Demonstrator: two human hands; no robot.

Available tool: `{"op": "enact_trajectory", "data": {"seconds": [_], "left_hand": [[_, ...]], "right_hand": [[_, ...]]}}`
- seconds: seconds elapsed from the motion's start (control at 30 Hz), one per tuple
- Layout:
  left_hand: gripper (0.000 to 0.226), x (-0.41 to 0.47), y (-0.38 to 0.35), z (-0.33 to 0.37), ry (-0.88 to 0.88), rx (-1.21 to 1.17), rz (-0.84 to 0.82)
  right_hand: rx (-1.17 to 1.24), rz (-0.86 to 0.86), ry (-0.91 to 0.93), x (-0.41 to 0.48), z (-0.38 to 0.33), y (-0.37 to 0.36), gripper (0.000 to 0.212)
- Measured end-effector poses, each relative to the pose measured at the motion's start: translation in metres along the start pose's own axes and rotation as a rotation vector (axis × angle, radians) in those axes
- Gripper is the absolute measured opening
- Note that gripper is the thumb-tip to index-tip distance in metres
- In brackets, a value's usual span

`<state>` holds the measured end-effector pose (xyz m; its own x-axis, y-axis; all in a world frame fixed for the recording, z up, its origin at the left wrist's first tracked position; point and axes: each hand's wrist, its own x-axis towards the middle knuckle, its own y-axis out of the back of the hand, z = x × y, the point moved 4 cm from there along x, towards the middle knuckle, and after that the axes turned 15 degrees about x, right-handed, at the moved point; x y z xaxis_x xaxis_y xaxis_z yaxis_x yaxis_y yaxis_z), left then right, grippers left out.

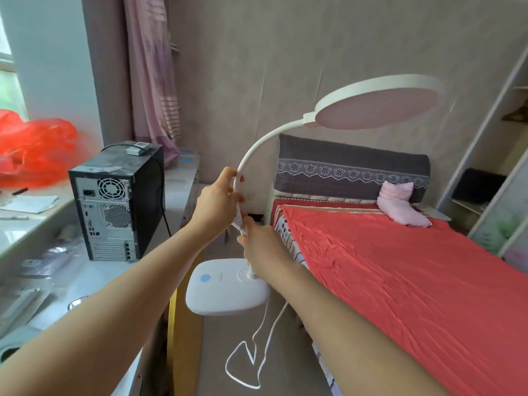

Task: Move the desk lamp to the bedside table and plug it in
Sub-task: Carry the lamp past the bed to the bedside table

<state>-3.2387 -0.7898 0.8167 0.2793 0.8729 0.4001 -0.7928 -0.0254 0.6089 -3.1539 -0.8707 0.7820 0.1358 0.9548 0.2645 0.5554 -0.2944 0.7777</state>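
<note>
A white desk lamp hangs in the air between the desk and the bed. Its round head [377, 105] is up at the right, and its square base [225, 287] with a blue button hangs low. My left hand [220, 201] is closed around the curved white neck [257, 150]. My right hand [257, 241] grips the neck lower down, just above the base, and also seems to pinch part of the cord. The white cord [245, 361] dangles in loops below the base. The bedside table stands far off beside the bed's headboard [351, 170], mostly hidden by the lamp and my hands.
A black computer tower [114, 207] stands on the white desk [85, 275] to the left, with papers and a red plastic bag [34, 147] behind it. The bed with a red sheet [414, 281] fills the right. A narrow floor gap [228, 352] runs between desk and bed. Shelves [491, 181] stand far right.
</note>
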Motion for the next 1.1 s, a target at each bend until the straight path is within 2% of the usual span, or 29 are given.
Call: {"op": "enact_trajectory", "data": {"seconds": [0.13,0.27,0.4,0.5,0.7,1.0,1.1], "left_hand": [[0.031,0.021,-0.003,-0.018,0.006,0.019,0.015],[0.036,0.044,-0.018,-0.035,0.026,0.016,0.036],[0.039,0.070,-0.038,-0.044,0.041,0.025,0.041],[0.041,0.095,-0.055,-0.048,0.058,0.009,0.047],[0.045,0.146,-0.096,-0.045,0.078,0.018,0.071],[0.036,0.211,-0.153,-0.034,0.146,0.046,0.077],[0.034,0.233,-0.170,-0.033,0.147,0.061,0.068]], "right_hand": [[0.034,-0.020,-0.013,0.024,0.004,-0.013,0.032],[-0.049,-0.005,0.005,0.052,0.021,-0.023,0.027],[0.026,-0.076,-0.013,0.080,0.042,-0.027,0.032],[-0.083,-0.058,0.052,0.110,0.065,-0.028,0.032],[-0.141,-0.082,0.134,0.164,0.111,-0.021,0.037],[-0.030,-0.039,0.181,0.233,0.178,0.003,0.030],[-0.037,-0.060,0.200,0.253,0.196,0.006,0.044]]}}
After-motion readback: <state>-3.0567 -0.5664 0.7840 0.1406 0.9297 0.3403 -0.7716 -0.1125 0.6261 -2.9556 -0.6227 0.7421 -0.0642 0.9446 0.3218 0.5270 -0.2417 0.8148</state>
